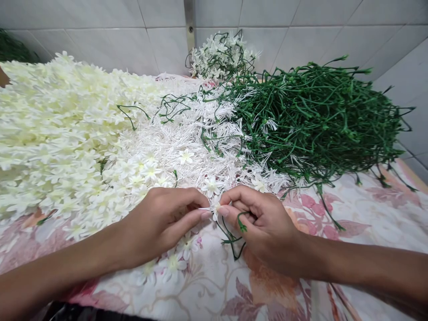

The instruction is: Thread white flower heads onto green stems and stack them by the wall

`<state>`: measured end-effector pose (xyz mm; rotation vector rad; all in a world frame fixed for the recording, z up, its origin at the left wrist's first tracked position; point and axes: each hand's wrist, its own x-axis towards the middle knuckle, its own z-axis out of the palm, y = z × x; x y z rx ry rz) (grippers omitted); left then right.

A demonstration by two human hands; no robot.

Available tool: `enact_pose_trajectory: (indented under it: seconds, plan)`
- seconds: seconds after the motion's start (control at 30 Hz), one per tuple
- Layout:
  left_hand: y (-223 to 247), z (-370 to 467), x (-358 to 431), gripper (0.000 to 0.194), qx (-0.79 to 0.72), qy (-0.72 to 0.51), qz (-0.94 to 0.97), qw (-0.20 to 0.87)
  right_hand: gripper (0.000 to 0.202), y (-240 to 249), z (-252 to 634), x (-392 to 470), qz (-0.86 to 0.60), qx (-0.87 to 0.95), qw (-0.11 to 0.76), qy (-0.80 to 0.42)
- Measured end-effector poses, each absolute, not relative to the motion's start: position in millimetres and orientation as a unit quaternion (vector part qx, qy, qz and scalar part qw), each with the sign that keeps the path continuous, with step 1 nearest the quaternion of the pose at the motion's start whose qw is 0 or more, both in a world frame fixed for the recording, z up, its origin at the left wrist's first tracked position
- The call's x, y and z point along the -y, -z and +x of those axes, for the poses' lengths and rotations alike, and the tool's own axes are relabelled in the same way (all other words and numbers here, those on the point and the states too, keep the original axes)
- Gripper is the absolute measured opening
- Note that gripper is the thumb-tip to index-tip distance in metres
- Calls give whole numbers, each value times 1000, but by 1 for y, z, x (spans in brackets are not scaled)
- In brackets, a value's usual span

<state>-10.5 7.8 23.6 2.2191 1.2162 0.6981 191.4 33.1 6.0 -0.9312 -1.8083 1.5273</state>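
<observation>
At the near middle of the table my two hands almost meet. My left hand (pixel 167 217) is closed in a pinch on a thin white stamen piece (pixel 204 208), whose strands point toward the flower. Between the fingertips of my right hand (pixel 265 225) is a small white artificial flower (pixel 216 208). A green plastic stem (pixel 242 225) loops out of the same right hand and its branches hang below the fingers. Whether the stamen passes through the flower's centre is hidden by the fingertips. A few loose white flowers (pixel 174 264) lie beside my left wrist.
A big heap of cream-white flowers (pixel 50 129) covers the left side. White stamens (pixel 177 138) are piled in the middle, green stems (pixel 327 120) at right. A bunch of assembled sprays (pixel 222 55) stands by the tiled wall (pixel 113 49). A floral cloth (pixel 207 294) covers the table.
</observation>
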Motion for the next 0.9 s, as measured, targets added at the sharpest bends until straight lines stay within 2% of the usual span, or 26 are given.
enact_pose_trajectory:
  seconds: [0.63, 0.77, 0.9]
  plan:
    - [-22, -4, -4, 15, -432, -298, 818, 235, 13, -3, 194, -36, -340, 746, 307, -483]
    - [-21, -6, -7, 14, -440, -304, 811, 236, 7, -2, 193, -35, -359, 716, 300, -518]
    - [-19, -10, -8, 12, -453, -316, 801, 232, 14, -2, 194, -32, -351, 694, 307, -549]
